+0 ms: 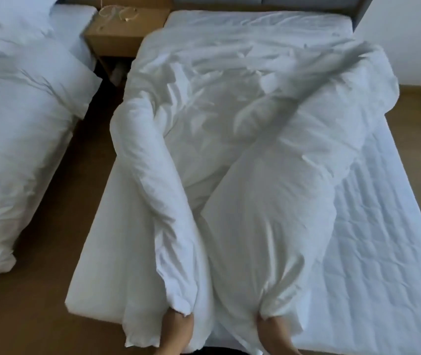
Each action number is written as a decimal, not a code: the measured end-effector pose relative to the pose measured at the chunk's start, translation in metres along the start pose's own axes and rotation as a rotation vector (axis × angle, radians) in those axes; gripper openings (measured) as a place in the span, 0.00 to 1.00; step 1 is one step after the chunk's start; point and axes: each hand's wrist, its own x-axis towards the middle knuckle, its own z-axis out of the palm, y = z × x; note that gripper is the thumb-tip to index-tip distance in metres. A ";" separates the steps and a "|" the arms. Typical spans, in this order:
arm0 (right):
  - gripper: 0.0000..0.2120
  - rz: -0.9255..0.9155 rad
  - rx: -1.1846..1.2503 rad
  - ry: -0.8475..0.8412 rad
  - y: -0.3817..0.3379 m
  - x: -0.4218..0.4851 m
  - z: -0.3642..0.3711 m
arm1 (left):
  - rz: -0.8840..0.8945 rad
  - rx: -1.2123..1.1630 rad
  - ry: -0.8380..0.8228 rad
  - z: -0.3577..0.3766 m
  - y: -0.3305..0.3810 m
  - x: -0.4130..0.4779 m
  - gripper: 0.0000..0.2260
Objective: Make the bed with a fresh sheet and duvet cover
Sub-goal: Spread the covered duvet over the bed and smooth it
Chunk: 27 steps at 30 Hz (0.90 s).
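Duvet [229,124]: white, creased, bunched into two long ridges; lies on bed [383,239] from 12 to 6 o'clock.
Left hand [178,326]: grasping duvet edge, 6 o'clock.
Right hand [273,329]: likewise, beside it.

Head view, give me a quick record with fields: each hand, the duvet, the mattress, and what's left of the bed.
left hand: grips a bunched near edge of the duvet
right hand: grips the duvet's near edge too
duvet: white, crumpled, in two ridges down the bed
mattress: quilted white top, exposed at right
left of bed: wooden nightstand, second bed
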 end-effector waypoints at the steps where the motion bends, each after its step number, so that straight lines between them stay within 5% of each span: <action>1: 0.18 -0.053 0.000 -0.057 -0.018 0.004 -0.006 | 0.075 -0.014 -0.031 -0.003 0.025 0.004 0.15; 4: 0.05 -0.187 0.213 -0.256 -0.098 0.018 -0.046 | 0.373 -0.118 -0.200 -0.038 0.122 0.024 0.13; 8: 0.06 -0.151 1.041 -0.015 -0.156 0.053 -0.186 | 0.254 -0.837 -0.126 -0.172 0.193 0.072 0.09; 9: 0.05 -0.143 1.217 0.085 -0.146 0.054 -0.219 | 0.197 -1.044 -0.039 -0.206 0.178 0.076 0.09; 12: 0.24 0.138 1.349 0.414 -0.074 0.039 -0.255 | -0.087 -1.310 0.273 -0.250 0.071 0.072 0.13; 16: 0.19 0.393 1.537 0.656 0.035 0.008 -0.159 | -0.167 -1.661 0.138 -0.186 -0.065 0.038 0.22; 20: 0.48 0.787 1.410 0.608 0.026 -0.028 -0.055 | -0.344 -1.445 -0.140 -0.074 -0.096 0.006 0.42; 24: 0.62 0.529 1.051 0.510 -0.042 -0.053 0.022 | -0.331 -0.975 -0.167 -0.018 -0.076 0.012 0.49; 27: 0.77 0.356 0.803 0.329 -0.090 -0.053 0.053 | -0.499 -0.497 -0.063 -0.010 -0.055 0.046 0.62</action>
